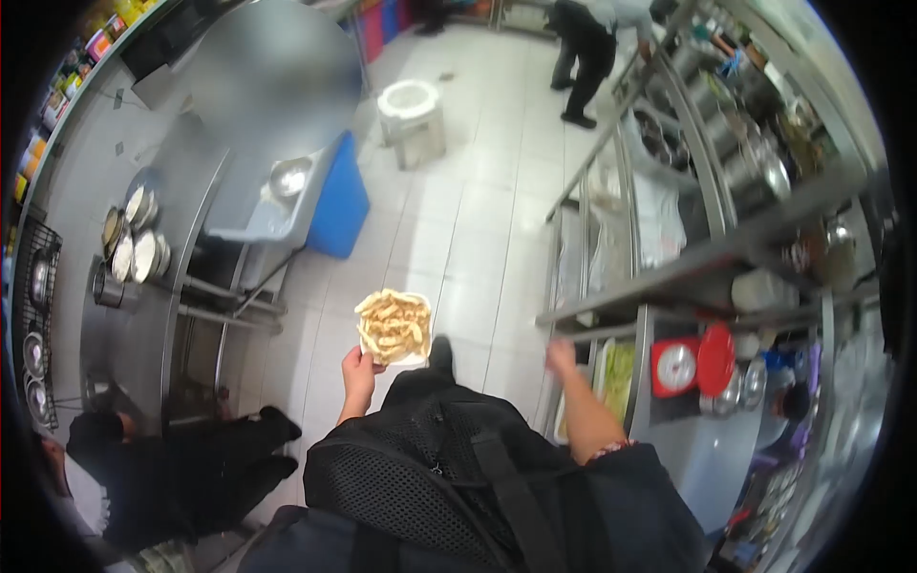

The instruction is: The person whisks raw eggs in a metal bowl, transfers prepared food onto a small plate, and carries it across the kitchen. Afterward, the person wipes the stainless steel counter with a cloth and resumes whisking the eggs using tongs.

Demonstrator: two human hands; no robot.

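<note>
My left hand [358, 370] grips the near left edge of a white container [415, 360]. A heap of French fries [394, 325], seemingly with sauce on them, fills it. The container is held level in front of my body, above the tiled floor. My right hand [562, 357] hangs out to the right, near the edge of the metal counter and a tray of green leaves [618, 374]. Motion smears its fingers, so I cannot make out their pose or anything in them.
A red kitchen scale [674, 367] stands on the right counter, below metal shelving [697, 143] with pots. A white stool-like stand [409, 110] and a blue bin [339, 205] are ahead. One person [181, 468] is close at left, another [585, 53] farther off.
</note>
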